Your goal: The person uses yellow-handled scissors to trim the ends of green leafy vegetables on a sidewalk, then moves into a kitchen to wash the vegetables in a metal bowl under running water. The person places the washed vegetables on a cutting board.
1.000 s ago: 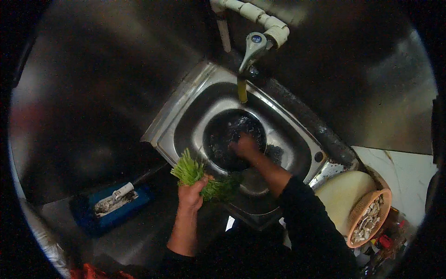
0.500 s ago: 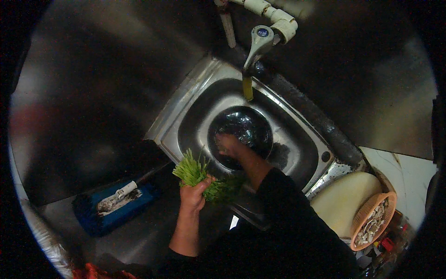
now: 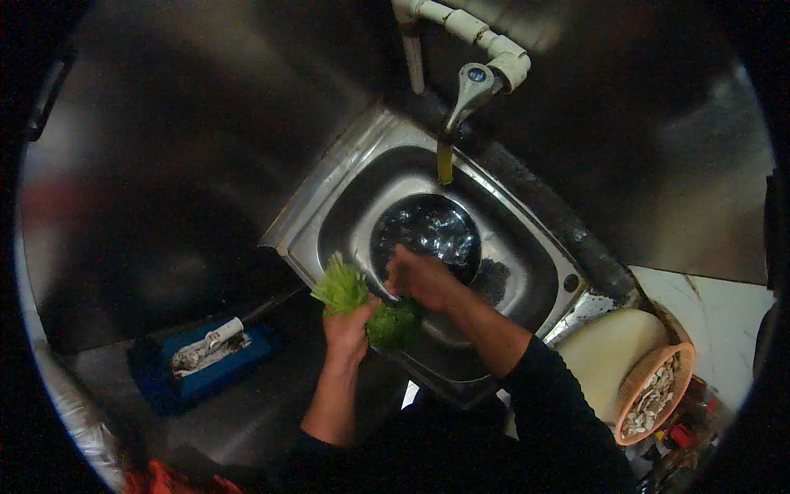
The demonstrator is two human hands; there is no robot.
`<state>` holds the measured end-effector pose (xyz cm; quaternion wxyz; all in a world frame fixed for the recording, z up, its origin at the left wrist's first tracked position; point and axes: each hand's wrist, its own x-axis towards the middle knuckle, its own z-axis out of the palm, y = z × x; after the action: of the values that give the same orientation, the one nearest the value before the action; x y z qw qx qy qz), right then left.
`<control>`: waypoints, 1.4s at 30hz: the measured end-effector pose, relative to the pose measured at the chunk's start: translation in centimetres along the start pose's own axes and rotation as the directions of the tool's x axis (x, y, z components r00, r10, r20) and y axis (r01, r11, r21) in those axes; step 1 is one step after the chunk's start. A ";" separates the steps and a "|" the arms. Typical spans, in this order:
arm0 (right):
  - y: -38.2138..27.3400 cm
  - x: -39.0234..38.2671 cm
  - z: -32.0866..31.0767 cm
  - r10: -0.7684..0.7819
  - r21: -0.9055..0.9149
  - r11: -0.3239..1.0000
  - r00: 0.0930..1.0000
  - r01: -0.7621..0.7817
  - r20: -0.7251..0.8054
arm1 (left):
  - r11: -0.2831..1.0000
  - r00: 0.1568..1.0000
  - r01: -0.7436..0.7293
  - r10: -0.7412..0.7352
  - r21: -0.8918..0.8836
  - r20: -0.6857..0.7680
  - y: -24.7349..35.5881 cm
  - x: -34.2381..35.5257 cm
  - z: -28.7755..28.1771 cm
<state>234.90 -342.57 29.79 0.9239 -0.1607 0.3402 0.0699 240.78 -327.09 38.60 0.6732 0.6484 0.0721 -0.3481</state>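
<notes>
Room: dim kitchen corner, steel wall panels behind and a steel counter [image 3: 247, 412] below.
Sink: steel basin [image 3: 329, 222] set at an angle in the counter.
Bowl: dark round bowl [image 3: 428, 230] of water inside the sink, under the tap [image 3: 469, 90].
Tray: blue tray [image 3: 206, 366] left on the counter.
Basket: orange basket [image 3: 679, 370] at right edge, beside a pale board [image 3: 609, 350].
Greens: leafy bunch [image 3: 341, 288] at the sink's near rim.
Left hand [image 3: 350, 329]: closed around the greens.
Right hand [image 3: 424, 276]: curled on the bunch's darker end, above the bowl's edge.
</notes>
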 end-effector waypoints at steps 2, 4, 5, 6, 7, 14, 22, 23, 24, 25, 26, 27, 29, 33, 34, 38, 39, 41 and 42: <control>0.5 -1.8 1.0 -0.006 -0.076 0.997 1.000 0.005 -0.015 | 0.999 1.000 0.015 -0.014 -0.043 0.010 0.1 0.1 0.8; 0.8 -3.1 2.2 -0.075 -0.151 0.986 0.997 0.070 -0.028 | 0.999 1.000 0.014 -0.013 -0.045 0.023 0.3 0.0 1.5; 0.9 -3.7 2.9 -0.085 -0.190 0.979 0.993 0.068 -0.083 | 1.000 1.000 0.011 -0.010 -0.022 0.022 0.5 -0.1 1.8; 1.0 -4.4 3.5 -0.120 -0.166 0.980 0.991 0.109 -0.062 | 0.999 0.999 0.036 -0.036 0.007 0.001 0.6 -0.3 2.1; 1.1 -5.1 4.3 -0.134 -0.150 0.982 0.986 0.118 -0.097 | 1.000 0.999 -0.013 0.012 0.016 0.038 0.8 -0.5 2.3; 1.0 -8.9 7.1 -0.199 -0.059 0.979 0.972 0.193 -0.124 | 0.991 0.989 -0.113 0.104 0.073 0.107 1.2 -1.8 3.3; 2.0 -9.7 7.4 -0.329 0.121 0.935 0.943 0.333 -0.050 | 0.924 0.965 -0.240 0.195 0.297 0.173 1.3 -2.3 3.9; 2.0 -9.9 7.5 -0.344 0.140 0.927 0.937 0.348 -0.053 | 0.905 0.956 -0.277 0.225 0.323 0.188 1.4 -2.4 4.1; 2.0 -10.2 7.5 -0.351 0.155 0.922 0.935 0.356 -0.059 | 0.877 0.953 -0.293 0.236 0.380 0.191 1.4 -2.5 4.3; 2.0 -10.4 7.6 -0.347 0.170 0.918 0.934 0.357 -0.087 | 0.849 0.929 -0.363 0.299 0.383 0.217 1.4 -2.6 4.4; 2.0 -10.7 7.8 -0.355 0.197 0.910 0.931 0.365 -0.086 | 0.811 0.910 -0.412 0.343 0.416 0.232 1.4 -2.7 4.5; 1.9 -10.9 7.9 -0.354 0.180 0.913 0.930 0.366 -0.094 | 0.753 0.886 -0.463 0.392 0.467 0.246 1.4 -2.8 4.6; 1.9 -11.2 8.1 -0.380 0.192 0.902 0.922 0.387 -0.075 | 0.787 0.886 -0.462 0.397 0.409 0.239 1.3 -2.9 4.6; 1.5 -11.3 7.5 -0.373 0.123 0.919 0.927 0.375 -0.040 | 0.791 0.908 -0.419 0.371 0.447 0.195 1.5 -2.6 3.6; 1.1 -11.2 6.9 -0.376 0.087 0.922 0.926 0.377 -0.027 | 0.835 0.935 -0.354 0.331 0.420 0.128 1.7 -2.5 3.2; -1.3 -11.1 3.1 -0.464 -0.139 0.885 0.869 0.445 -0.171 | 0.956 0.965 -0.261 0.261 0.137 0.016 3.0 -3.0 1.1; -1.9 -11.2 2.0 -0.472 -0.136 0.882 0.851 0.452 -0.233 | 0.942 0.947 -0.321 0.322 0.101 0.008 3.5 -3.1 0.6; -3.1 -11.4 -0.1 -0.516 -0.170 0.857 0.798 0.487 -0.313 | 0.918 0.918 -0.398 0.398 0.007 -0.006 4.6 -3.4 -0.3; -3.6 -11.6 -1.0 -0.533 -0.168 0.846 0.785 0.506 -0.317 | 0.900 0.900 -0.436 0.436 -0.020 -0.010 5.1 -3.5 -0.7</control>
<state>226.30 -346.51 37.50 0.8247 -0.2918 0.4393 -0.2044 241.25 -325.56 44.60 0.7408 0.6417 -0.0693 -0.1861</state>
